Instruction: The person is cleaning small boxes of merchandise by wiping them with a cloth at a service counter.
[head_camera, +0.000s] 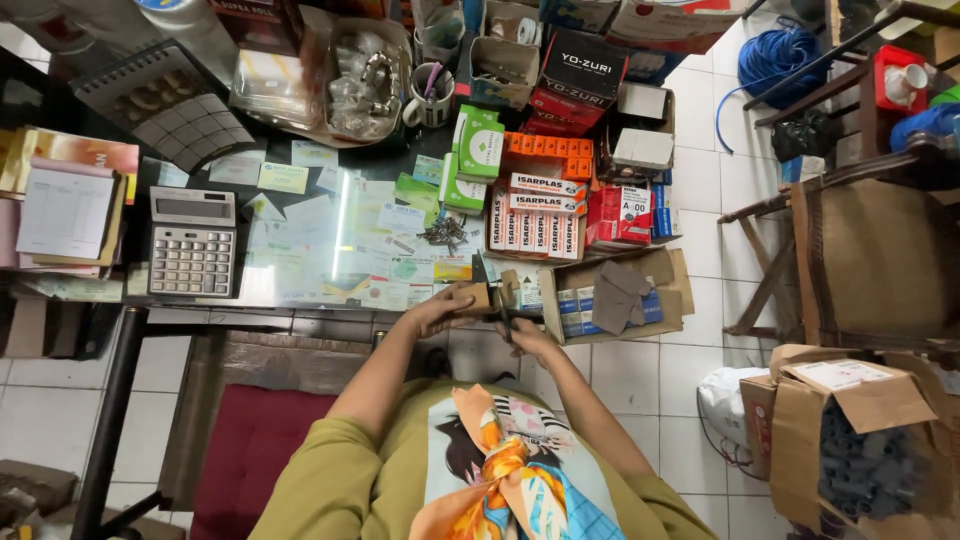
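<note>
A grey desk calculator (191, 243) lies at the left of the glass tabletop (300, 290). Stacked small red-and-white cartons (535, 215) sit to its right, with an open brown cardboard box (670, 290) beside them at the tabletop's right edge.

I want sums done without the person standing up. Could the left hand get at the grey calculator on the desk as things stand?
Probably yes. The calculator lies uncovered on the glass desk, on the left hand's side, with only flat papers between. But that hand now holds a small cardboard box, which it would have to let go.
</note>
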